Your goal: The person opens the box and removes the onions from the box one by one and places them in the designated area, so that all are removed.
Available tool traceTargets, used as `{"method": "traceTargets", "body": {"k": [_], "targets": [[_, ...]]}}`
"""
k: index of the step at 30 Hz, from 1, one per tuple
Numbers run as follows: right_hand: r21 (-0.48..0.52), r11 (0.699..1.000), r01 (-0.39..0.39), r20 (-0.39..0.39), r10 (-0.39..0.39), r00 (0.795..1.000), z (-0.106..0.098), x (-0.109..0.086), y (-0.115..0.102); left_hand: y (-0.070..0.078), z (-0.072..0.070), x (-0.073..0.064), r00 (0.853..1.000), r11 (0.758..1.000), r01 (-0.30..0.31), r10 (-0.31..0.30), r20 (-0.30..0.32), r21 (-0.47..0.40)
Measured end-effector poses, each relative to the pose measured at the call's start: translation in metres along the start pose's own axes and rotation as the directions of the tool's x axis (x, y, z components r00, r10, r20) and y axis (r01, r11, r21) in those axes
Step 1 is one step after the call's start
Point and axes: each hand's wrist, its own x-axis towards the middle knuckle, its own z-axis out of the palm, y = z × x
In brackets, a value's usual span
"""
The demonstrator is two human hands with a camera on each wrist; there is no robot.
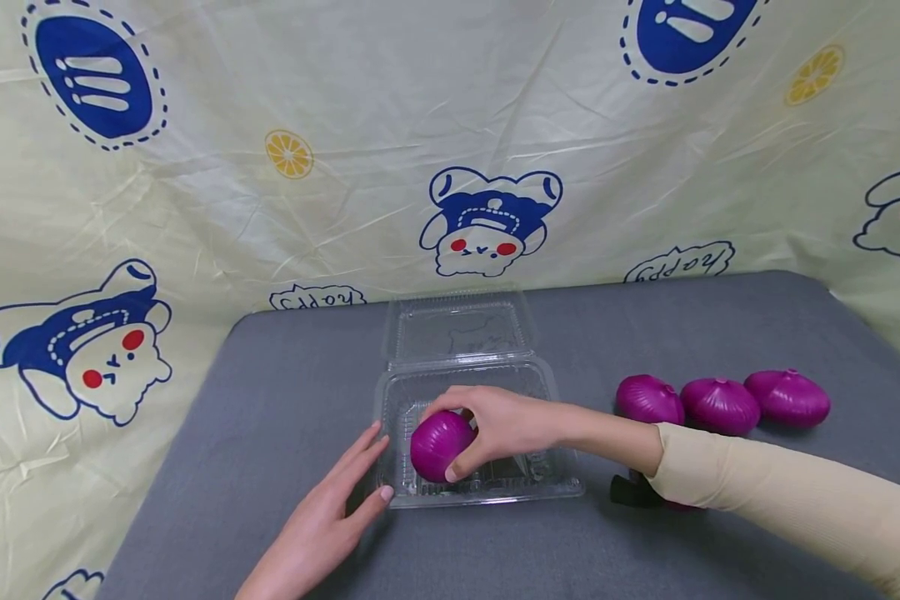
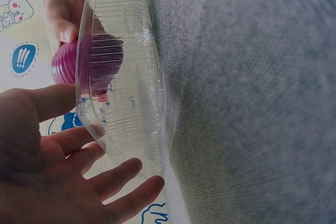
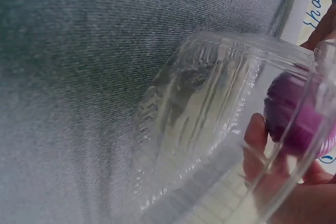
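Observation:
A clear plastic clamshell box (image 1: 487, 501) lies unfolded, its lid (image 1: 423, 332) flat behind the tray. Over the tray's left part, my right hand (image 1: 506, 421) holds a red onion (image 1: 438, 446) between thumb and fingers. Whether the onion touches the tray floor I cannot tell. My left hand (image 1: 318, 521) is at the box's left side with fingers extended; in the left wrist view its fingertips (image 2: 130, 167) reach the clear wall. The right wrist view shows the onion (image 3: 289, 111) partly through the plastic, the hand beneath it.
Three more red onions (image 1: 720, 406) sit in a row on the grey tabletop (image 1: 727, 333) to the right. Below the right forearm is a dark object (image 1: 633, 492), with a bit of purple beside it, mostly hidden by the sleeve. A printed cloth (image 1: 360, 83) hangs behind the table.

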Motion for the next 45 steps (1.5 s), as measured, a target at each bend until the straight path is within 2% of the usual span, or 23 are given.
{"method": "traceTargets", "body": {"k": [13,25,33,40,45], "targets": [[0.136,0.991,0.017,-0.039,-0.011,0.999,-0.009,-0.022,-0.007,0.0,0.001,0.0,1.0,1.0,-0.008,0.008,0.0,-0.01],[0.183,0.983,0.034,-0.135,-0.009,0.991,-0.019,-0.047,-0.01,0.001,0.001,-0.001,1.0,1.0,-0.006,0.006,0.005,-0.016],[0.217,0.976,0.004,-0.203,0.041,0.978,-0.02,-0.064,-0.015,0.001,0.0,-0.001,1.0,1.0,-0.012,0.012,0.007,-0.025],[0.196,0.98,0.028,-0.269,0.027,0.963,-0.022,-0.081,-0.017,0.001,0.0,-0.001,1.0,1.0,-0.015,0.015,0.005,-0.021],[0.217,0.976,-0.006,-0.308,0.074,0.948,-0.023,-0.097,-0.021,0.002,0.0,-0.002,1.0,1.0,-0.013,0.013,-0.004,-0.02]]}}
